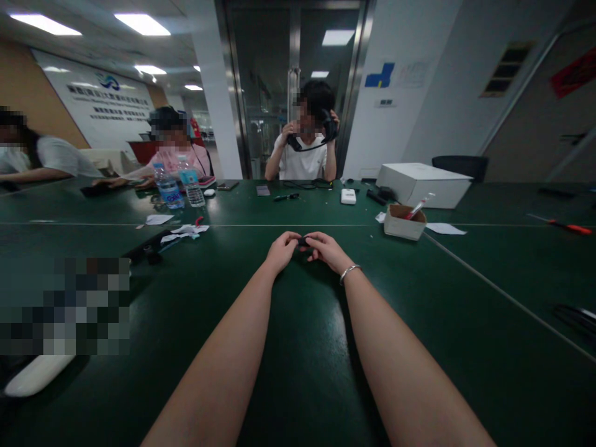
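A small black object (302,241) is pinched between my two hands, just above the green table (307,347); its exact kind is too small to make out. My left hand (283,249) closes its fingertips on the object's left end. From the other side my right hand (327,249) grips the right end between thumb and fingers, the other fingers curled below. A silver bracelet (349,273) circles my right wrist. Both forearms reach forward over the tabletop.
A small open box (405,223) and a white box (423,183) stand at the right. Water bottles (170,188) and paper scraps (186,231) are at the left. Across the table a person (305,155) holds a black headset (329,127). A red-handled screwdriver (570,227) lies far right.
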{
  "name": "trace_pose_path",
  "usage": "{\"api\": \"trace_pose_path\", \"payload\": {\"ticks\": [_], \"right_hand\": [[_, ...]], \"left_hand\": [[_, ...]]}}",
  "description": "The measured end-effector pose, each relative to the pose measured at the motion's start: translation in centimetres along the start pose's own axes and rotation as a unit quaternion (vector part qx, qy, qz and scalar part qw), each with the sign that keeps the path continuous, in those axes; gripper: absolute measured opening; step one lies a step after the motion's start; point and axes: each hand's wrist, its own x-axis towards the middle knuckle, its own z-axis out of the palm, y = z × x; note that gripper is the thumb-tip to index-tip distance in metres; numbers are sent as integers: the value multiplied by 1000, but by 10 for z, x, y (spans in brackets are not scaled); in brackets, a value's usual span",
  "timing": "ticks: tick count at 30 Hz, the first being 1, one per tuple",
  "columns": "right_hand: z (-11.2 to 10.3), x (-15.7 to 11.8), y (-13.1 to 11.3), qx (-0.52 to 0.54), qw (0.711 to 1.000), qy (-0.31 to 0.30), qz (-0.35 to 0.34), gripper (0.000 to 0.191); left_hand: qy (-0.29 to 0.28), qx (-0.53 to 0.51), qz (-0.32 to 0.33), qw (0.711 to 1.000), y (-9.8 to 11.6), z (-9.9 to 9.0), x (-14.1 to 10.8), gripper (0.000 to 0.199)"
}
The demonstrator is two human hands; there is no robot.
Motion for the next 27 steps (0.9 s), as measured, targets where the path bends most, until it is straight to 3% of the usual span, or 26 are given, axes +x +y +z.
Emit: {"api": "trace_pose_path", "payload": {"ticks": [27], "right_hand": [[0,0,-1,1,1000,-1,0,12]], "left_hand": [[-25,-4,-2,1000,3,0,-2,26]]}}
